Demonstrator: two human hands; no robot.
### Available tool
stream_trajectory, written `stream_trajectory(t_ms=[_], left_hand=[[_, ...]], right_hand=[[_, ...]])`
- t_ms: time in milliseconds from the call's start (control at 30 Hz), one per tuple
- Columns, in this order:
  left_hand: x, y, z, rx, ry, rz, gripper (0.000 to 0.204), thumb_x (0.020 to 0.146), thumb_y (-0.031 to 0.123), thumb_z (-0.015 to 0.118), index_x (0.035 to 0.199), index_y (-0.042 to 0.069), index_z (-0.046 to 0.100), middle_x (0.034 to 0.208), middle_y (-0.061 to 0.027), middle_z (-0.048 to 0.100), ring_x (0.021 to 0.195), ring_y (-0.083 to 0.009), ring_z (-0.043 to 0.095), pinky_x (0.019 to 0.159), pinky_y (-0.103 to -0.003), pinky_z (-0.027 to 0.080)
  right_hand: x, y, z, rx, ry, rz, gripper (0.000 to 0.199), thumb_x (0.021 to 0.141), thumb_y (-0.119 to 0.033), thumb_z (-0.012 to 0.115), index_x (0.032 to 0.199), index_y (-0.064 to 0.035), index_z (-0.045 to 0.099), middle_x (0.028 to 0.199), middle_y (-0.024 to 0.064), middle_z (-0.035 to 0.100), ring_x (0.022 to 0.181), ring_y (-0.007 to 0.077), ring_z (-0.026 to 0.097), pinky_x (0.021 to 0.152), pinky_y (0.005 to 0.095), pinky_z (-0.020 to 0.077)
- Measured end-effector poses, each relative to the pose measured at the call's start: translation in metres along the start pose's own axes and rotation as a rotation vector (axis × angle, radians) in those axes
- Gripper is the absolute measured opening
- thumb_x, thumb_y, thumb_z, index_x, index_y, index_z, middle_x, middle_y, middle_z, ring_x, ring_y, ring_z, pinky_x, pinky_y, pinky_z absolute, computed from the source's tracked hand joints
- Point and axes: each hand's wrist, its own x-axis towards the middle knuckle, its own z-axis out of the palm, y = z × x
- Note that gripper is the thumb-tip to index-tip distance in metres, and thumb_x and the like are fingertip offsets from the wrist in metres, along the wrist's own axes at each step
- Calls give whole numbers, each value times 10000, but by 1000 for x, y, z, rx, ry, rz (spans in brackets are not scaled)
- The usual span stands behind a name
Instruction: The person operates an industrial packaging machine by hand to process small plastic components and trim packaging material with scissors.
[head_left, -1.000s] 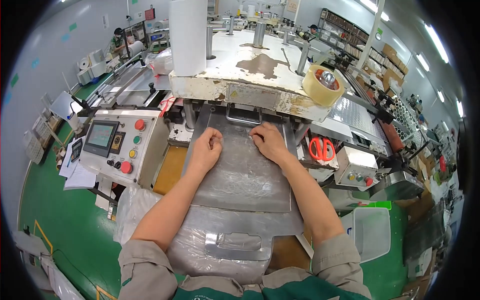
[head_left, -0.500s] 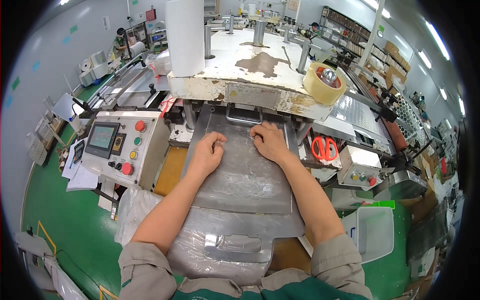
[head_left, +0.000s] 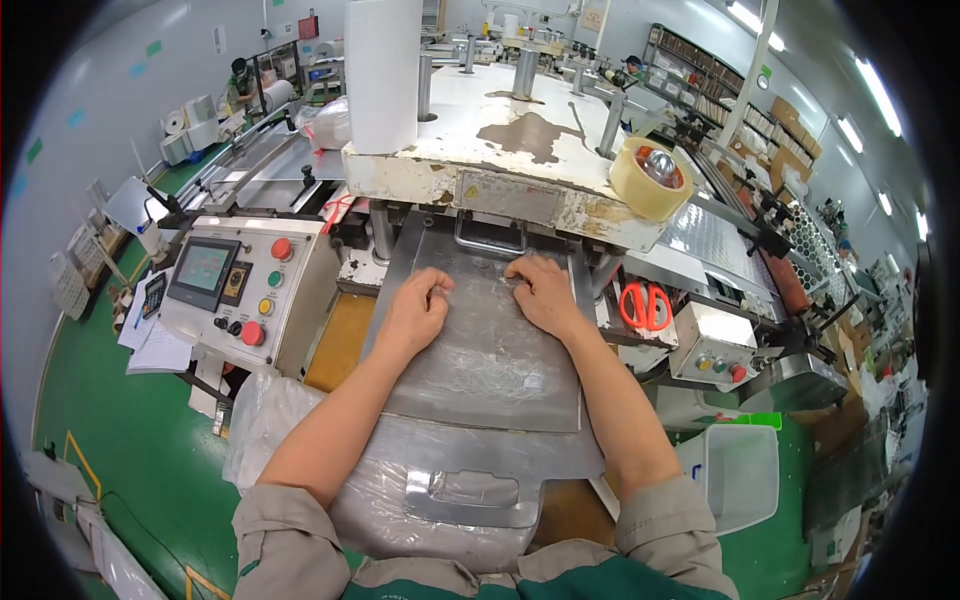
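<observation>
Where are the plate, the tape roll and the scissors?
Plate (head_left: 483, 335): head view, middle of its upper face.
Tape roll (head_left: 638, 196): head view, yellow outer side.
Scissors (head_left: 641, 306): head view, red left handle.

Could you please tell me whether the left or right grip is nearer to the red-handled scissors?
Right. The right grip is over the grey plate, to the left of the red-handled scissors; the left grip is farther left.
</observation>
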Motion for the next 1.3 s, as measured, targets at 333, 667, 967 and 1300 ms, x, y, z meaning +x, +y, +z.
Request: stream_trajectory(t_ms=[333,667,967,1300], left_hand=[[4,6,-2,26,-32,-21,147,824,37,485,921,17,594,857,-156,591,695,-260,565,656,-333,451],[-2,-3,-1,-5,-11,34,177,806,23,486,945,8,595,828,-117,566,670,-172,529,622,-287,428],[0,-1,-2,-3,-31,-13,166,806,32,485,923,28,603,890,-160,597,813,-329,593,732,-386,469],[1,3,-1,4,-49,-42,165,818,46,482,930,32,602,916,-167,603,819,-344,595,733,-398,471]], right_hand=[[12,-8,-3,-164,-80,-13,127,787,-107,480,876,-154,558,876,72,602,891,298,551,724,442,377],[2,0,-2,-131,-76,-57,75,813,-152,487,819,-119,554,829,85,586,867,298,541,709,439,370],[4,-7,-5,139,-13,89,167,805,-218,649,930,-114,690,851,89,674,731,259,625,694,358,487],[12,-4,-2,-36,-76,-60,112,877,-195,546,875,-84,560,831,96,624,852,322,595,713,427,431]])
